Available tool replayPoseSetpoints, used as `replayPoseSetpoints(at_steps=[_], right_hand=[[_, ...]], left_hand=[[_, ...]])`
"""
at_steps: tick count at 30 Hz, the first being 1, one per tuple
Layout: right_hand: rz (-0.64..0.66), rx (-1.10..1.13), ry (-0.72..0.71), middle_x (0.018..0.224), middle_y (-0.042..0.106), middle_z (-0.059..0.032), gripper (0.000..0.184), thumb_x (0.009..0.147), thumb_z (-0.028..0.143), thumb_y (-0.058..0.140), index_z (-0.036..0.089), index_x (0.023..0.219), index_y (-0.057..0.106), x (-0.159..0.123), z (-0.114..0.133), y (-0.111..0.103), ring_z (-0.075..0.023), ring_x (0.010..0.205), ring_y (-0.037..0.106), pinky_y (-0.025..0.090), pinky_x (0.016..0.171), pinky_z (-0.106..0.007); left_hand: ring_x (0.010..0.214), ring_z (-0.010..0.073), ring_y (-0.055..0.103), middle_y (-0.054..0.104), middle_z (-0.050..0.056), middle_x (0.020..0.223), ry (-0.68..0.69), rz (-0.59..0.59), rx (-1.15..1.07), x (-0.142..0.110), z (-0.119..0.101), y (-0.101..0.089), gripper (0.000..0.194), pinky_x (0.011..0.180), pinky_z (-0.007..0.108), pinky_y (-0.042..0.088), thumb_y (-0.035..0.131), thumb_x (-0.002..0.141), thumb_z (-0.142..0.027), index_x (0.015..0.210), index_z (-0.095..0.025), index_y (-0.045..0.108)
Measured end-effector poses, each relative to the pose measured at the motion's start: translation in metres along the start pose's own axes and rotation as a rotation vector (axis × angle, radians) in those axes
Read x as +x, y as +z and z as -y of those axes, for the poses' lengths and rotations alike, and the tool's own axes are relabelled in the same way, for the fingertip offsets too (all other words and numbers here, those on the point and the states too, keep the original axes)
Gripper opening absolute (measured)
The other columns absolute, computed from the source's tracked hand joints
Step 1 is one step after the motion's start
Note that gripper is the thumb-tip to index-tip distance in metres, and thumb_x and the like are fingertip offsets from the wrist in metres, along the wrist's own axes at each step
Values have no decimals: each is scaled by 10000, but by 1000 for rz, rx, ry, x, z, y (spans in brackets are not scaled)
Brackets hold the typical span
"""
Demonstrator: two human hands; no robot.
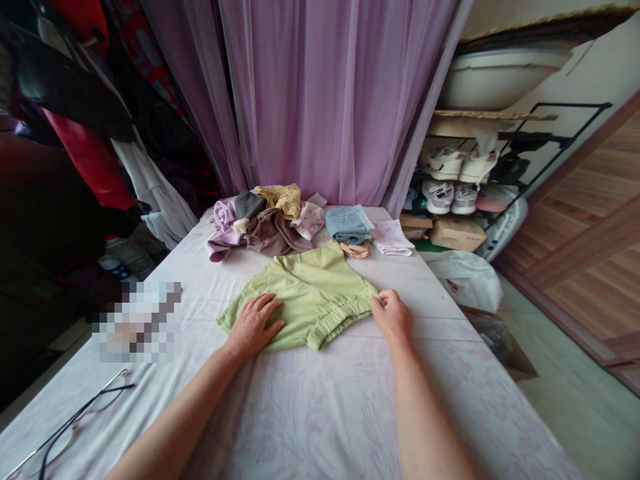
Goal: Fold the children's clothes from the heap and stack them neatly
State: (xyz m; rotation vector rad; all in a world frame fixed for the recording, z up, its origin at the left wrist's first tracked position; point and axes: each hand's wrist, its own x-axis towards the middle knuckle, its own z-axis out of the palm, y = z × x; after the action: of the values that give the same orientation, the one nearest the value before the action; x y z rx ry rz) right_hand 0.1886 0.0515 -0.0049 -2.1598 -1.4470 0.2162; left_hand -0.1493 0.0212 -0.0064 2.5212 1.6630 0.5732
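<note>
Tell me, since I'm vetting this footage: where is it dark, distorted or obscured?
Head view: the hanging clothes at left sink into shadow; head view: wide-angle stretch seems to tilt the wooden panel at right; head view: a pixelated patch covers part of the white cloth; head view: soft light leaves the green shorts readable.

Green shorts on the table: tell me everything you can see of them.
The green shorts look like plain, soft, pale cloth. They lie spread out and lightly creased on the patterned tablecloth, with a gathered, elastic-looking waistband at the near right. The left hand rests flat on one leg; the right hand pinches an end of the waistband.
</note>
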Motion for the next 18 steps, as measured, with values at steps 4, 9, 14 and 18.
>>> replayPoseSetpoints(at_steps=[4,9,14,18], right_hand=[[45,63,7,897,738,-64,252,830,413,555,225,964,655,5,-12,-4,-192,682,605,340,593,-281],[-41,223,-63,894,734,-64,313,788,417,558,230,1017,660,3,-11,4,-225,758,636,437,690,-323],[25,481,-274,1114,686,-81,242,658,252,565,219,868,679,6,-19,-1,-244,1041,614,453,941,-370],[261,473,-355,1213,648,-35,287,574,138,594,238,813,715,9,-27,-8,-268,1138,592,455,955,-368]], left_hand=[[1282,298,488,565,124,1360,-3,-1,-1,0,-3,-4,424,1092,501,383,555,886,-455,1229,-214,617],[1167,258,566,634,116,1247,56,-29,-105,-3,-33,-14,310,1031,445,431,549,902,-392,1115,-196,659],[1047,225,604,688,78,1102,266,93,-255,0,-72,-13,378,966,393,447,616,852,-512,1080,-212,657],[1020,254,600,683,85,1076,173,142,-201,2,-87,-6,391,937,409,445,671,794,-502,1053,-210,653]])
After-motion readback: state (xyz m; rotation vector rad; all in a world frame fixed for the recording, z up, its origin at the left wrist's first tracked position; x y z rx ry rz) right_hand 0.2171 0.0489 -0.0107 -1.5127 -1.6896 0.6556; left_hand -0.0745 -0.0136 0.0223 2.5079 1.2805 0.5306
